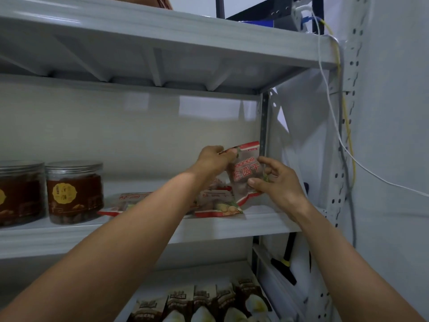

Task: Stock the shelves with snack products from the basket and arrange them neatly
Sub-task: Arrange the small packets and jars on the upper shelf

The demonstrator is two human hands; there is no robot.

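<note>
1. Both hands hold one red-edged snack packet [247, 174] upright at the right end of the middle shelf [255, 226].
2. The left hand [214, 159] pinches its top edge. The right hand [276, 182] curls its grip round the lower side.
3. Similar packets [218, 202] lie flat just beside it; two jars [74, 191] stand further left.
4. Step in hand: standing this packet up. Next, probably, seat its base and release gently.

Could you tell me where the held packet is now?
Head view: the packet is held upright at the right end of the middle shelf, between left hand and right hand, above the flat packets.
</note>
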